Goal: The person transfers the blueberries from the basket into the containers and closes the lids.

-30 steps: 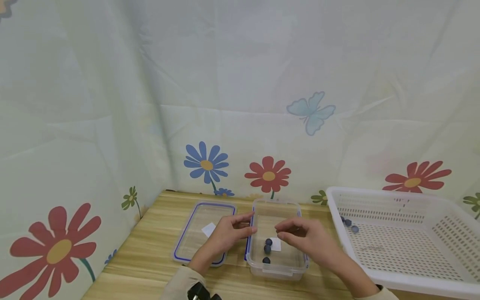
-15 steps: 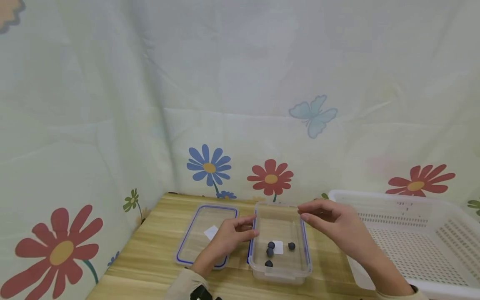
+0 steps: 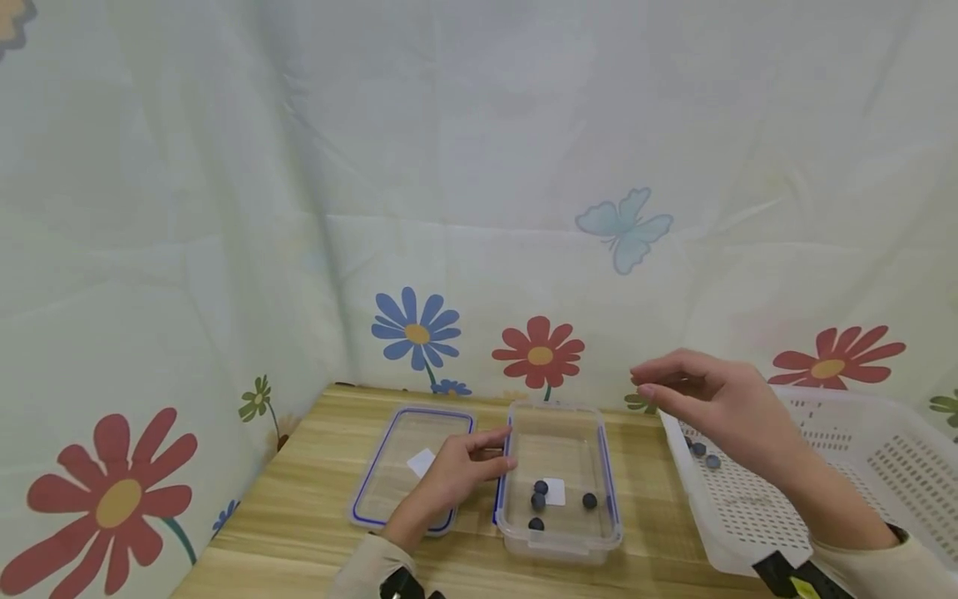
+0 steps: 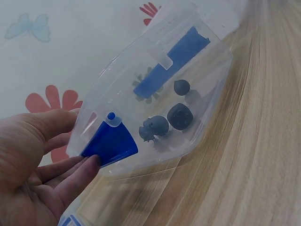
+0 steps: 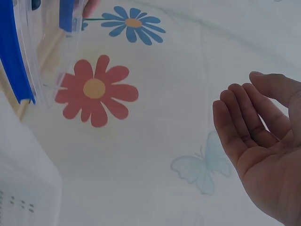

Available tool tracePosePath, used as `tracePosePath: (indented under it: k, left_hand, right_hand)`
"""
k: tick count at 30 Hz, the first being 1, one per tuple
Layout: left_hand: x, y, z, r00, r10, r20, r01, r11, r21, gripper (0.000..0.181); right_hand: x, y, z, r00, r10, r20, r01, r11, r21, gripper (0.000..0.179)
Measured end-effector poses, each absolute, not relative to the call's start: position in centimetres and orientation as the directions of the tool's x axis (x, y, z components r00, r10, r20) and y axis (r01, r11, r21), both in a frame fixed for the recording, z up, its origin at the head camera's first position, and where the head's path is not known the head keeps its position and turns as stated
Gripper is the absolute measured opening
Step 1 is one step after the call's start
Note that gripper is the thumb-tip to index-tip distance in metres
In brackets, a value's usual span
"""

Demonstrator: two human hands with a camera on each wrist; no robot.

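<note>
The white perforated basket (image 3: 748, 503) is cut off by the head view's right edge and partly covered by the right forearm (image 3: 831, 499). The clear lid (image 3: 392, 478) is partly hidden by the left arm (image 3: 406, 524). The clear container (image 3: 554, 553) is cropped in the right wrist view.

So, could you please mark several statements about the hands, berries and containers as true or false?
1. Four dark berries lie in the clear box. True.
2. The right hand holds a berry. False: the right hand holds nothing.
3. The left hand touches the clear box. True.
4. The lid is on the clear box. False: the lid lies on the table, left of it.
5. Berries also lie in the white basket. True.
</note>
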State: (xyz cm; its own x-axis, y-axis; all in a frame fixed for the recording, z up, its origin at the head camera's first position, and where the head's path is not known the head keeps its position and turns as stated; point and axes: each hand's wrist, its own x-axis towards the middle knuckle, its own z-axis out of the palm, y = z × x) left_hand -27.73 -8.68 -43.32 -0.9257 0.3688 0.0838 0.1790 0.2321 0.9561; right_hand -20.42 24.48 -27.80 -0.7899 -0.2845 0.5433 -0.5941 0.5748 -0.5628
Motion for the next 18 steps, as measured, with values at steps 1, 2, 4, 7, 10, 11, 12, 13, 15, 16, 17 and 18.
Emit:
tracePosePath:
  k: [1, 2, 4, 7, 10, 11, 12, 13, 15, 16, 17, 18]
  left_hand:
    - [-27.7, -8.7, -43.3, -0.926, 0.369, 0.084, 0.178, 0.23, 0.957, 0.055]
    - [-27.7, -8.7, -43.4, -0.925, 0.369, 0.085, 0.179, 0.23, 0.957, 0.055]
    - [-27.7, -8.7, -43.4, -0.926, 0.368, 0.087, 0.182, 0.231, 0.956, 0.054]
    - [-27.7, -8.7, -43.4, -0.926, 0.367, 0.087, 0.18, 0.229, 0.956, 0.053]
    - [-27.7, -8.7, -43.3, -0.926, 0.368, 0.087, 0.179, 0.226, 0.958, 0.052]
    - [-27.7, -8.7, -43.3, -0.925, 0.37, 0.087, 0.18, 0.224, 0.958, 0.053]
    - [-27.7, -8.7, -43.3, -0.925, 0.371, 0.087, 0.18, 0.224, 0.958, 0.053]
    - [-27.7, -8.7, -43.3, -0.924, 0.372, 0.087, 0.18, 0.223, 0.958, 0.053]
    - [-27.7, -8.7, -43.3, -0.924, 0.373, 0.089, 0.184, 0.225, 0.957, 0.054]
    - [-27.7, -8.7, -43.4, -0.923, 0.373, 0.092, 0.186, 0.226, 0.956, 0.054]
    - [-27.8, -8.7, -43.4, -0.923, 0.373, 0.093, 0.188, 0.227, 0.955, 0.054]
    - [-27.8, -8.7, -43.4, -0.923, 0.373, 0.095, 0.19, 0.229, 0.955, 0.055]
  right_hand:
    - [-20.5, 24.7, -27.6, -0.787, -0.288, 0.545, -0.596, 0.581, -0.554, 0.019]
    - [-20.6, 24.9, -27.3, -0.785, -0.29, 0.548, -0.598, 0.588, -0.545, 0.019]
    - [-20.9, 25.3, -26.9, -0.784, -0.295, 0.546, -0.596, 0.603, -0.53, 0.019]
    - [-21.4, 26.1, -26.4, -0.798, -0.291, 0.528, -0.576, 0.628, -0.524, 0.019]
    - [-22.0, 27.0, -26.1, -0.826, -0.268, 0.496, -0.534, 0.656, -0.533, 0.02]
    - [-22.2, 27.4, -26.1, -0.836, -0.26, 0.484, -0.519, 0.661, -0.541, 0.021]
    - [-22.5, 27.8, -26.1, -0.845, -0.252, 0.472, -0.506, 0.664, -0.551, 0.022]
    - [-22.8, 28.2, -26.1, -0.852, -0.242, 0.463, -0.493, 0.67, -0.556, 0.023]
    - [-23.3, 29.0, -26.2, -0.866, -0.225, 0.447, -0.469, 0.676, -0.568, 0.025]
    - [-23.5, 29.4, -26.3, -0.871, -0.219, 0.44, -0.46, 0.678, -0.573, 0.025]
    - [-23.8, 29.8, -26.5, -0.875, -0.212, 0.436, -0.452, 0.681, -0.576, 0.025]
    - [-24.0, 30.2, -26.6, -0.879, -0.205, 0.43, -0.443, 0.683, -0.581, 0.026]
